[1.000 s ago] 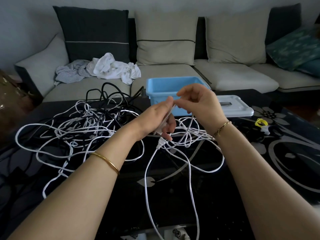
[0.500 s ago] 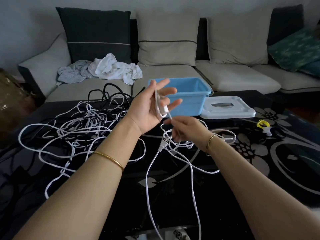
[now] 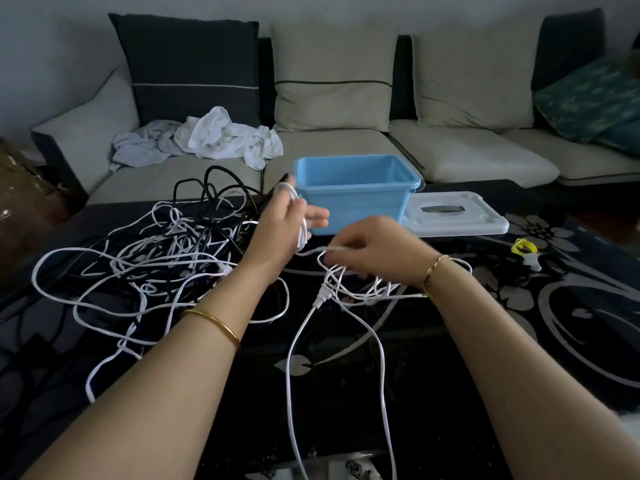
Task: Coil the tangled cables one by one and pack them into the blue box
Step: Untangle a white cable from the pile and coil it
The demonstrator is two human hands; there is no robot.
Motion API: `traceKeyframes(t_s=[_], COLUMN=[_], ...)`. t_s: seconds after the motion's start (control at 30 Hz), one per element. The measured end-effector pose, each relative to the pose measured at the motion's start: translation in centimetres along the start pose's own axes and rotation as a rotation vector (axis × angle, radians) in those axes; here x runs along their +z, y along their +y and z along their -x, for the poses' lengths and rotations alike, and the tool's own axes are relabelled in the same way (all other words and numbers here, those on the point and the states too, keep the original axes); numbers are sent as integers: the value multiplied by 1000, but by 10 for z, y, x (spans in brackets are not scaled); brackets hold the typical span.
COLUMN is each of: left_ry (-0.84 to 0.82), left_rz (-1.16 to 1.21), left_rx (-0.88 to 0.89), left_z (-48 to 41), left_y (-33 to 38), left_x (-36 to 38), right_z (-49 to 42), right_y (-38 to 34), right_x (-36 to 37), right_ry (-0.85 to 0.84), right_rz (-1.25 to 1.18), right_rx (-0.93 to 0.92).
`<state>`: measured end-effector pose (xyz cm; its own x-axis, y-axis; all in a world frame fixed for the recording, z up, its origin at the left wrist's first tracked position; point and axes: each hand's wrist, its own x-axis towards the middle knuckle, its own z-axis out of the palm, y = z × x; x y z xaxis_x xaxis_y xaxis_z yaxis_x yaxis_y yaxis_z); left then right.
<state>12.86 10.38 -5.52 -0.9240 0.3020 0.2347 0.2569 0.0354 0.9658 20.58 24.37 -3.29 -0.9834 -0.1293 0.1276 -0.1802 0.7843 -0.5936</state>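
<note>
We see the blue box [image 3: 356, 192] standing open at the far side of the dark flowered desk [image 3: 433, 375], with nothing visible inside it. Just in front of the box's left corner, the left hand [image 3: 289, 223] is raised with fingers spread, and loops of a white cable [image 3: 300, 220] are wound around them. In front of the box and lower down, the right hand [image 3: 372, 245] pinches the same cable where it stretches over from the left hand, its fingers closed on the strand. The two hands are close but not touching. Below the right hand, nearer to us than the box, the cable falls in loose loops onto the desk, and a white plug [image 3: 321, 296] lies among them with two long strands running toward the near edge. To the left of the box sprawls a tangled heap of white and black cables [image 3: 166, 258]. A pale lid [image 3: 450, 214] lies flat against the box's right side, and a yellow ring [image 3: 523, 245] sits farther right. Behind the box stretches a sofa [image 3: 467, 150] with crumpled cloths [image 3: 221, 138] on its seat.
</note>
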Motion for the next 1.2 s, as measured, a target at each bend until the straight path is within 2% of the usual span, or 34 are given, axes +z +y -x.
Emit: traceKeyframes(t_s=[0.07, 0.13, 0.23, 0.4, 0.5, 0.57, 0.67, 0.8, 0.87, 0.93, 1.03, 1.1, 1.2], left_ry=[-164, -296, -381, -566, -705, -662, -461, -227, -132, -65, 18, -22, -190], left_rz=[-104, -177, -159, 113, 220, 393, 559, 685, 661, 555, 204, 3, -169], left_rx=[-31, -59, -103, -304, -325, -294, -245, -192, -160, -123, -29, -17, -18], left_z=[9, 16, 18, 21, 21, 17, 9, -3, -8, -11, -9, -2, 9], left_y=[5, 8, 13, 27, 35, 40, 39, 26, 21, 14, 2, -1, 6], left_x=[3, 6, 11, 21, 19, 19, 19, 11, 5, 0, -4, -4, 1], right_z=[-3, -4, -4, -9, -14, -14, -12, -7, -4, -1, 4, 3, -3], right_y=[7, 17, 25, 31, 43, 48, 47, 37, 30, 20, 5, 3, 10], right_x=[-7, -13, -14, -10, -2, 7, 20, 27, 24, 17, 7, 1, -6], right_ry=[243, 394, 507, 675, 709, 602, 251, -250, -349, -351, -264, -65, 267], right_rz=[-77, -232, -294, -379, -501, -507, -503, -345, -267, -201, -154, -153, -21], right_rx=[-34, -12, -3, -41, 35, 124, 197, 203, 184, 144, 76, 47, -38])
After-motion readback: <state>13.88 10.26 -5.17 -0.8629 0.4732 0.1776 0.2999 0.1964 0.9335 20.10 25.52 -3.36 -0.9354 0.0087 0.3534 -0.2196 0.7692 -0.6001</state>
